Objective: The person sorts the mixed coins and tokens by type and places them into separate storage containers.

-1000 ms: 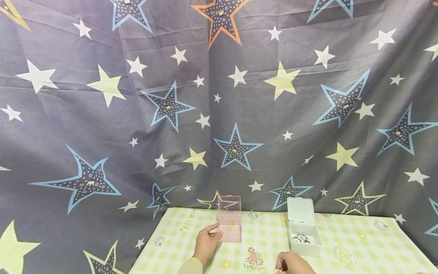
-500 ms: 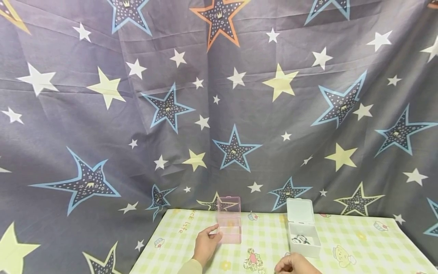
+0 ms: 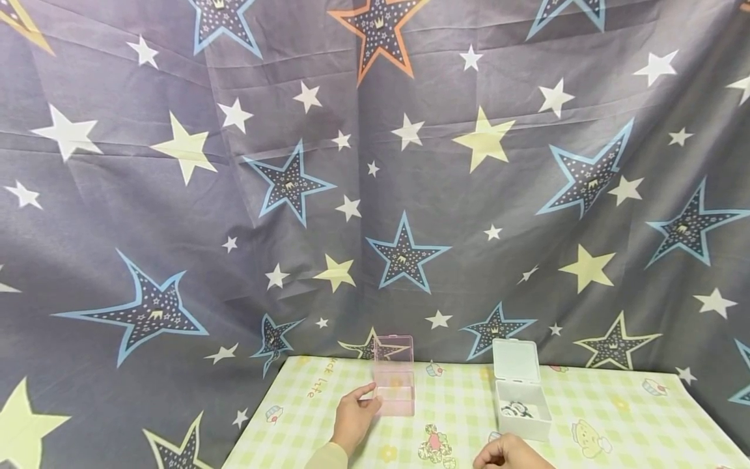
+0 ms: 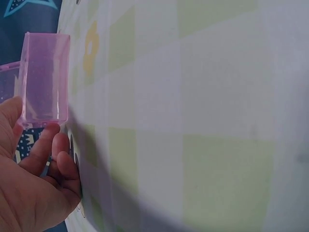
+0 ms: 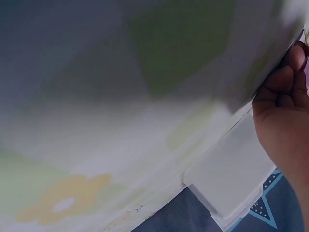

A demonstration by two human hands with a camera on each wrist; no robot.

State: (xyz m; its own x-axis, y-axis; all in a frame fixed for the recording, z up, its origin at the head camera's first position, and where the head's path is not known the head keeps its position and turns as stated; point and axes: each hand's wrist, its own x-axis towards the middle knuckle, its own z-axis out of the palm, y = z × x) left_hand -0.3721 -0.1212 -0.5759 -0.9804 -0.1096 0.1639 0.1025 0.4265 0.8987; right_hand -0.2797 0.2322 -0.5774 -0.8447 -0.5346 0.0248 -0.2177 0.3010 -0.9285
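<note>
Left hand (image 3: 353,417) pinches a see-through pink plastic box (image 3: 401,407)

From the head, we see that box, lid raised, on the green-and-white checked tablecloth (image 3: 457,410); an opaque white plastic box (image 3: 532,428) of black-and-white pieces (image 3: 515,409) stands beyond the right hand (image 3: 508,453). At the left wrist, thumb and forefinger grip one end. At the right wrist, fingers curl; we cannot tell whether they hold anything
</note>
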